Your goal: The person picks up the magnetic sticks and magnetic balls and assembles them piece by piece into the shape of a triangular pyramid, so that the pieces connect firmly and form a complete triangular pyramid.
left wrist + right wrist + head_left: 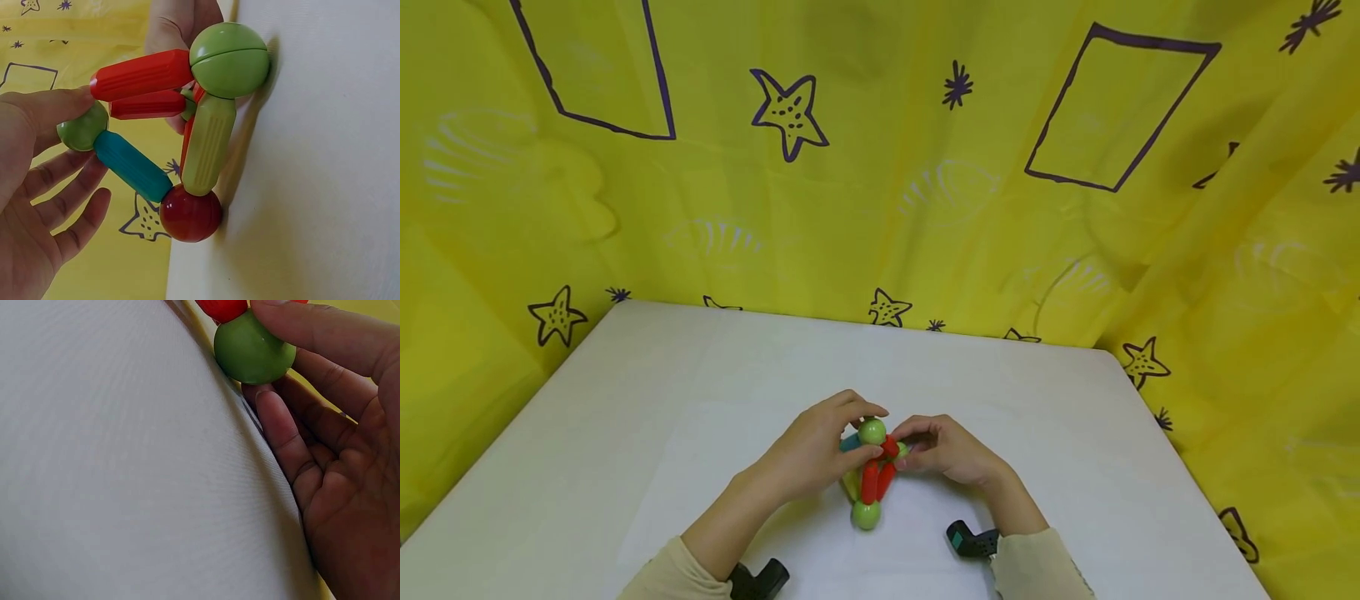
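Observation:
A toy frame of plastic rods and balls stands on the white table between both hands. My left hand (808, 450) pinches its top green ball (872, 431) with thumb and fingers; the thumb also meets the end of a red rod (142, 75). On the other side my right hand (953, 451) holds another green ball (253, 350) between thumb and fingers, low by the table. A third green ball (866, 516) sits at the near corner. The teal rod (133, 165) and the yellow-green rod (211, 147) meet at a red ball (190, 213). Fingers partly hide the other red rods.
A white table (715, 358) lies beneath, its far edge against a yellow curtain (850, 208) with dark star drawings. Black devices (973, 540) sit by both wrists, near the beige sleeves (1037, 567).

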Available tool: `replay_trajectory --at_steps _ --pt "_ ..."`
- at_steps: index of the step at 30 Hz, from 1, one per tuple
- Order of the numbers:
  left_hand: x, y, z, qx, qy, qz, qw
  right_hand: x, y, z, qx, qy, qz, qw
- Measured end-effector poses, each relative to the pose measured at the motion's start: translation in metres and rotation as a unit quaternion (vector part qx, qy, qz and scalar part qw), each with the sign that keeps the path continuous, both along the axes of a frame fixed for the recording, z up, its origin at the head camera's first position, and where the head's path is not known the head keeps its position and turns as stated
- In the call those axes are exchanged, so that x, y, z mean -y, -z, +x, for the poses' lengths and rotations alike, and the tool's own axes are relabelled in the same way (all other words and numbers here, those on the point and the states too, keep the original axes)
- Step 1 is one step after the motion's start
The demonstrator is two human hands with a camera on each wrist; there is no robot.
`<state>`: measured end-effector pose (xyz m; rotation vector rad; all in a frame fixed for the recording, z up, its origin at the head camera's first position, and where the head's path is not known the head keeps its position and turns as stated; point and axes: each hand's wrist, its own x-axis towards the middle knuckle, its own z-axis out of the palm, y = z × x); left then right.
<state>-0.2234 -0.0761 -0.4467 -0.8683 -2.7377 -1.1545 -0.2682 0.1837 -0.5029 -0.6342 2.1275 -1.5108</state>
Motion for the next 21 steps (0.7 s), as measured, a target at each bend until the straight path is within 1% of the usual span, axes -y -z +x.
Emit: replay_trajectory --at_steps 6,8,15,21 --pt "-0.0009 0.0014 0.0001 -0.013 0.002 -0.004 0.9999 -0.0001 0.0007 -0.0010 0.003 -0.001 0.000 1.0000" --pt "-0.0012 0.0009 0.0002 -0.010 0.003 -0.004 0.9999 -0.0001 0.0004 -0.0010 -0.001 0.000 0.002 1.0000" --pt "-0.0017 -0.0010 0.0016 0.034 0.006 0.000 0.9994 -0.0007 -0.0005 -0.0015 -0.004 0.004 0.003 1.0000" --pt "-0.0023 0.0005 0.0022 0.047 0.011 0.000 0.9989 -0.0011 0.0014 -0.0015 0.000 -0.010 -0.005 0.9999"
